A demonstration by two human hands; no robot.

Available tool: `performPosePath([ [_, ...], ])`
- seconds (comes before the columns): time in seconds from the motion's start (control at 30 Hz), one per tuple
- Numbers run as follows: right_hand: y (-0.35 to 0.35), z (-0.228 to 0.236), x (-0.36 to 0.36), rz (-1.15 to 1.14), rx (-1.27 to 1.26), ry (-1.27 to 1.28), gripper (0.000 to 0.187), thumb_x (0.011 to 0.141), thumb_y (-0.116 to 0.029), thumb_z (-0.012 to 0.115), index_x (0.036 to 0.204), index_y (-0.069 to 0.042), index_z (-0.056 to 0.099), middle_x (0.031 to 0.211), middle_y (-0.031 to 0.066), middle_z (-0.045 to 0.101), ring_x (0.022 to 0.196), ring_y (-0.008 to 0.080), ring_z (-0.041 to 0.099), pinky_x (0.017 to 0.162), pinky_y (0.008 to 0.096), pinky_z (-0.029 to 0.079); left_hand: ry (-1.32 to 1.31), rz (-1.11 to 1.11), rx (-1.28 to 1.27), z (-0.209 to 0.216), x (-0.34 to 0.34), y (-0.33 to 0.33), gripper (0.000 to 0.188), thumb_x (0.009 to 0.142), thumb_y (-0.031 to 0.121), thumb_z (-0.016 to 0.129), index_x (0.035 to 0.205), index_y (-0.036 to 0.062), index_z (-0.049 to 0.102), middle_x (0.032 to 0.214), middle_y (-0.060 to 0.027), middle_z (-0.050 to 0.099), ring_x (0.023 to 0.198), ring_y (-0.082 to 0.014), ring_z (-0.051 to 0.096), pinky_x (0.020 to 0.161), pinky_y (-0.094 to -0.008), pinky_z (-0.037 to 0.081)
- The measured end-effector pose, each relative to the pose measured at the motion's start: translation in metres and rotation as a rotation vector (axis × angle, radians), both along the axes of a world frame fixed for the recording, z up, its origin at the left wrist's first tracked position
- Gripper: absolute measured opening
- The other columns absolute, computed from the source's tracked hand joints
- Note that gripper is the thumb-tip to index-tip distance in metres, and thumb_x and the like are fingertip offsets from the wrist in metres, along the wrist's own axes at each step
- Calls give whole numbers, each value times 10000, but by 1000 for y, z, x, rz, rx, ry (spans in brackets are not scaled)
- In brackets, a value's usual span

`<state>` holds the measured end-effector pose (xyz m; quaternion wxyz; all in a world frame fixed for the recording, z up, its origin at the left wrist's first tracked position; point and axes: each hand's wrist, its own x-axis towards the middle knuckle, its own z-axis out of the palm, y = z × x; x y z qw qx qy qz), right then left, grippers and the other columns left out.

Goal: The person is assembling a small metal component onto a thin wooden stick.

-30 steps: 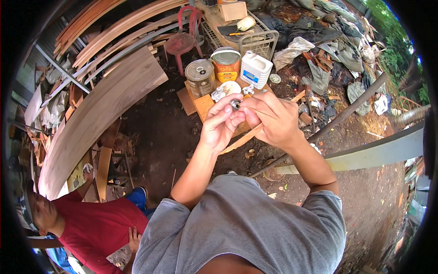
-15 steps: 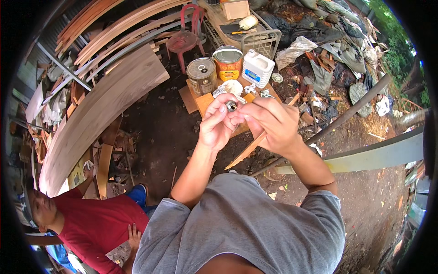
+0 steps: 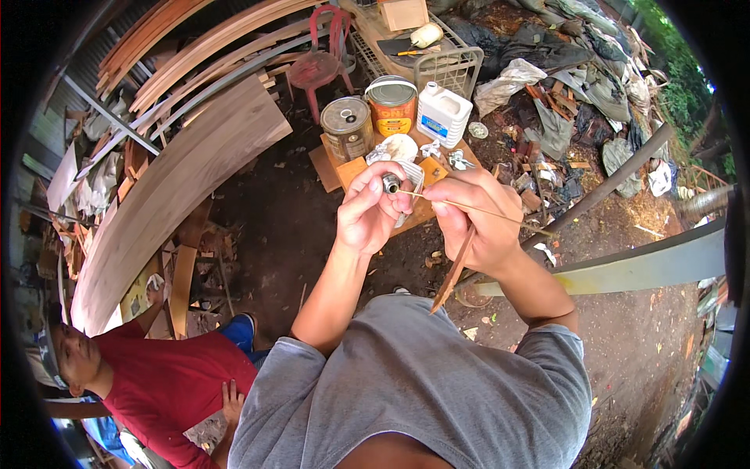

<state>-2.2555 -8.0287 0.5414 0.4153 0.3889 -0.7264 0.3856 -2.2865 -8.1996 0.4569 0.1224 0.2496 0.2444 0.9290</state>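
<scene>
Between the fingers of my left hand (image 3: 364,215), a small round metal fitting (image 3: 391,184) is pinched with its hollow end showing. My right hand (image 3: 480,219) grips a thin brass-coloured rod (image 3: 412,194) between thumb and fingertips. One end of the rod reaches the fitting's opening; whether it is inside I cannot tell. The other end sticks out past the right hand. A pointed wooden sliver (image 3: 453,279) is also held in the right hand and hangs down from the palm. Behind the left fingers lies a pale striped cloth or paper (image 3: 416,177), partly hidden.
Beyond my hands a low wooden table (image 3: 341,156) bears a brown can (image 3: 347,144), an orange can (image 3: 392,117) and a white jug (image 3: 443,117). A red chair (image 3: 318,70) stands behind. At left are a long plank (image 3: 180,195) and a person in red (image 3: 172,375). A pole (image 3: 609,181) slants at right.
My right hand has drawn slightly right, away from the left, and the thin rod now shows plainly. The wooden sliver has swung to a steeper angle. My left hand has barely shifted.
</scene>
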Motion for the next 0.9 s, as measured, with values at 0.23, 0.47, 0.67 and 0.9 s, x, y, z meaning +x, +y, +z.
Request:
performPosePath([
  [0.23, 0, -3, -7, -21, 39, 81, 149, 776, -49, 705, 924, -65, 696, 795, 23, 647, 571, 152, 621, 469, 284, 476, -53, -12, 37, 0, -1, 1, 358, 984, 268, 533, 1145, -52, 524, 923, -141, 599, 765, -182, 646, 717, -289, 544],
  [0.47, -1, -3, -8, -95, 259, 104, 168, 766, -12, 710, 925, -63, 693, 814, 64, 622, 581, 197, 610, 488, 302, 466, -51, 12, -13, -3, -3, 2, 331, 983, 242, 544, 1140, -49, 534, 902, -118, 633, 767, -175, 654, 716, -289, 549],
  [0.67, -11, -14, -14, 70, -29, -202, 79, 860, 12, 640, 935, -6, 657, 837, 108, 660, 674, 216, 635, 572, 300, 480, -31, 44, -16, -1, -2, 3, 313, 982, 241, 554, 1108, -45, 570, 875, -106, 636, 747, -166, 642, 722, -290, 546],
  [0.9, -14, -11, -8, 22, -239, -170, 65, 862, 25, 625, 906, 9, 671, 835, 103, 676, 676, 191, 601, 627, 290, 477, -84, 48, 107, -4, -3, -11, 318, 985, 242, 540, 1125, -42, 560, 885, -102, 618, 772, -162, 628, 709, -281, 532],
])
